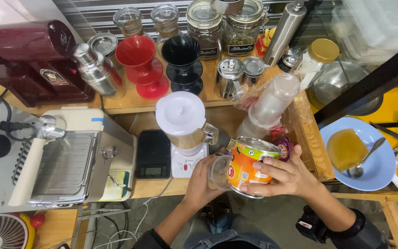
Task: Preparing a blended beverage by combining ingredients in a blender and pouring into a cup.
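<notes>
Between both hands, just below the blender (183, 133), sits the can (247, 167). Right hand (284, 177) wraps it, fingers pressed on its orange side. Left hand (203, 180) grips a clear lid (219, 173) at the can's left, apparently off already. Can top looks shut w/ foil, not yet poured, I judge. Blender lid's on. Scale (153, 154) sits left of the blender, cups (270, 103) behind the can.

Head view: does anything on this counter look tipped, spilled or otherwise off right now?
Nothing is spilled. The stack of clear plastic cups leans over on its side behind the blender instead of standing upright. The orange can, gripped by the right hand, is tilted toward a clear lid at the left hand.
</notes>
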